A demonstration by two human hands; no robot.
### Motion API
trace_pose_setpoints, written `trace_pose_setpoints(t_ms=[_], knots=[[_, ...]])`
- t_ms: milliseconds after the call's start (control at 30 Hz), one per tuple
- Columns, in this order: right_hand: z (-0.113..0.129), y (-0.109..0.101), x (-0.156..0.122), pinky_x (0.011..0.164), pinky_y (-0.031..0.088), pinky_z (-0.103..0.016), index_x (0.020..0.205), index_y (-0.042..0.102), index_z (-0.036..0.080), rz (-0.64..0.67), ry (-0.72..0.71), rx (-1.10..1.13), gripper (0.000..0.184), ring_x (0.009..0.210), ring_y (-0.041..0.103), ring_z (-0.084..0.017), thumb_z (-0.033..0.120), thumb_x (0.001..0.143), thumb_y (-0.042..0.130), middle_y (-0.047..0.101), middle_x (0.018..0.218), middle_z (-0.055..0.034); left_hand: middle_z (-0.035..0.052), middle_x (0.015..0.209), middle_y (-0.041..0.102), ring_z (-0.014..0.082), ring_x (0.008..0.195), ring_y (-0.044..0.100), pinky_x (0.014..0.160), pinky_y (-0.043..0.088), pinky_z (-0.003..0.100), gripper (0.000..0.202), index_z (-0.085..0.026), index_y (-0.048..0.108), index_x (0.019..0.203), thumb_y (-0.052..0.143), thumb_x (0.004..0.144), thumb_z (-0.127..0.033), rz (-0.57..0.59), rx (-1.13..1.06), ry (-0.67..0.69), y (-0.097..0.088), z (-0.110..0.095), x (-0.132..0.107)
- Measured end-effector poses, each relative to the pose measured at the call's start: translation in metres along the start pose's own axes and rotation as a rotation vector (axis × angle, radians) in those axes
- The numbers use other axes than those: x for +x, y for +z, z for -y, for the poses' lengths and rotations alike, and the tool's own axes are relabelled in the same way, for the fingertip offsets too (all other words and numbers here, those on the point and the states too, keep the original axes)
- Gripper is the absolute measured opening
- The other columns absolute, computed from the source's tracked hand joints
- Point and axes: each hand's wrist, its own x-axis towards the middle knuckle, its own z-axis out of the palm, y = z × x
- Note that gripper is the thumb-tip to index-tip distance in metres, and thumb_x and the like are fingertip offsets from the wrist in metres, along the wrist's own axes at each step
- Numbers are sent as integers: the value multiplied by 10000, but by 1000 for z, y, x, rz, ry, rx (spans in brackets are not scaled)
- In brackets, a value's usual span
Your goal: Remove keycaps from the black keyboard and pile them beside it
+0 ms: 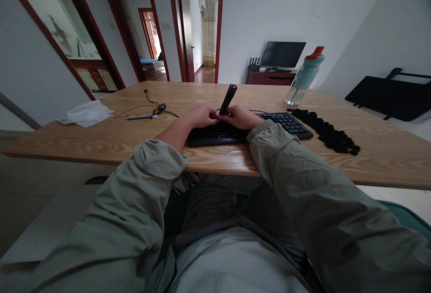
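Note:
A black keyboard [215, 139] lies near the table's front edge, with both hands over its middle. My left hand [201, 115] is closed, its fingertips pinched beside a small dark red bit [214, 115]; what exactly it grips is too small to tell. Close by, my right hand [240, 118] has its fingers closed at the lower end of a slim black stick-like tool [229, 98], which stands up at a slight tilt. The tool's lower tip is hidden by the fingers. Right of the keyboard lies a strip of loose black keycaps [325, 130].
A clear bottle with a red cap [305, 75] stands behind the keycaps. Left on the wooden table [128, 145] are a blue brush [141, 117], a coiled black cable [160, 107] and crumpled white tissue [85, 113].

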Motion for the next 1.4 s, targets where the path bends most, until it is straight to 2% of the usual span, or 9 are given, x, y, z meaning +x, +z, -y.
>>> trace_pose_setpoints(t_ms=[333,733,867,967,1067,1167,1233,1400], knots=[[-5,17,-2,880,505,-337,1077,727,141,-115,12,93,244,951,689,-214,239,908,580,757,1052,-82,90,955,759,203,798,655,717,452,293,299,-154,772,1007,566,869,-322,-48,35,46,4,-4,-3],[-9,17,-2,879,496,-344,1079,705,111,-133,15,136,256,928,666,-209,246,918,558,749,1040,-102,75,897,752,181,751,637,679,426,280,294,-148,755,950,567,879,-363,-95,-26,47,10,2,0],[-9,17,-2,837,495,-332,1068,706,107,-131,51,156,268,853,643,-191,269,895,580,744,967,-88,75,913,753,179,749,637,688,439,276,314,-148,753,978,556,886,-375,-74,-46,59,11,5,2],[-5,14,-1,843,486,-322,1021,716,126,-144,69,255,243,855,631,-181,262,853,604,737,953,-67,76,953,754,186,786,647,719,455,278,304,-155,751,1001,551,887,-353,-62,-51,64,10,5,3],[6,12,7,816,486,-306,884,706,157,-247,101,455,178,837,623,-171,302,823,624,715,878,-37,80,994,751,194,834,654,751,465,282,296,-155,744,1018,544,892,-332,-55,-22,55,9,4,2],[21,21,24,664,481,-269,762,638,176,-462,192,750,205,698,591,-140,378,798,652,648,740,-10,82,995,747,196,843,656,769,478,283,299,-150,738,1004,540,905,-351,-40,8,38,8,5,1],[31,32,36,563,453,-246,717,585,185,-546,258,949,230,604,553,-118,386,784,674,603,676,6,80,1008,744,200,871,661,797,486,285,283,-152,734,998,549,906,-346,-39,0,36,8,6,0],[36,54,53,410,362,-214,620,456,213,-736,446,1112,290,440,416,-85,314,826,634,443,505,65,94,1069,737,203,895,660,853,503,311,269,-140,705,1092,540,912,-253,-23,-62,67,9,4,0]])
